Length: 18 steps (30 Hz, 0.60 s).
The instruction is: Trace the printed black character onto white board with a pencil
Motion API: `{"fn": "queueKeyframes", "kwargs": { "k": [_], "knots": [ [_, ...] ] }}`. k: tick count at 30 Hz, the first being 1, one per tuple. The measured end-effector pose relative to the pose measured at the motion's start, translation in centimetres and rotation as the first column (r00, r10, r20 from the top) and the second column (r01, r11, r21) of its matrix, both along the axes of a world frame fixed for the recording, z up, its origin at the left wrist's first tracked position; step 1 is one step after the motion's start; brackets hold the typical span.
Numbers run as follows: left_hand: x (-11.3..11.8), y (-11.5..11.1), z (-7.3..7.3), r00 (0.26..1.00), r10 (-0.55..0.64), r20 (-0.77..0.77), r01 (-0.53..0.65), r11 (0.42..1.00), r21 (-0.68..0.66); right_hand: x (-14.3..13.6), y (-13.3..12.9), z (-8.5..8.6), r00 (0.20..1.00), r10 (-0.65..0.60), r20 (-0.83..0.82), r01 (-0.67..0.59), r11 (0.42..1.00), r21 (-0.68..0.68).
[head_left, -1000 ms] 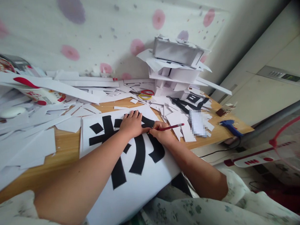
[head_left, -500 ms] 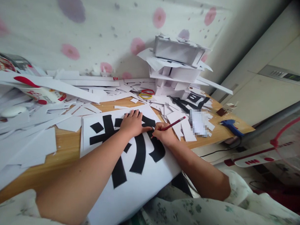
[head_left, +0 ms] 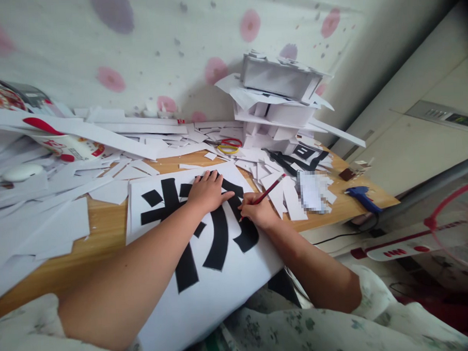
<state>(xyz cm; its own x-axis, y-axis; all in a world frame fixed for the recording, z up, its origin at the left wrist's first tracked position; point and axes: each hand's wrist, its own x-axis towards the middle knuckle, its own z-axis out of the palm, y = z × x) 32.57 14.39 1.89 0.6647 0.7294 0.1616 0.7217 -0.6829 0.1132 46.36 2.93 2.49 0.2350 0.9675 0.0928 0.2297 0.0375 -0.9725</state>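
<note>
Left hand (head_left: 207, 193): laid flat, fingers spread towards 12 o'clock, covering the upper part of the black character (head_left: 220, 239). Right hand (head_left: 260, 211): at 4 o'clock from the left, fingers closed on a red pencil (head_left: 272, 188). The pencil's tip is at the character's right-hand stroke; actual contact is too small to confirm.

Risks, in my judgement: a light or uneven press by the left hand could let the black pieces shift, if loose, spoiling any line. The white board (head_left: 234, 279) overhangs the table (head_left: 106, 225) towards 6 o'clock; leaning there could tip it.

Orientation: pencil slanting, tip between 7 and 8 o'clock, tail between 1 and 2. The character's longest stroke runs nearly 12 to 6.
</note>
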Motion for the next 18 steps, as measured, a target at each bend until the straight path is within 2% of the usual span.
{"fn": "queueKeyframes", "kwargs": {
  "k": [8, 18],
  "knots": [
    [-0.2, 0.8, -0.3, 0.999, 0.007, 0.047, -0.007, 1.0, -0.009, -0.2, 0.5, -0.1, 0.991, -0.104, -0.086, 0.112, 0.989, 0.095],
    [-0.1, 0.9, -0.4, 0.998, 0.01, 0.066, -0.009, 1.0, -0.021, -0.6, 0.8, -0.4, 0.976, -0.056, 0.213, 0.056, 0.998, 0.007]
  ]
}}
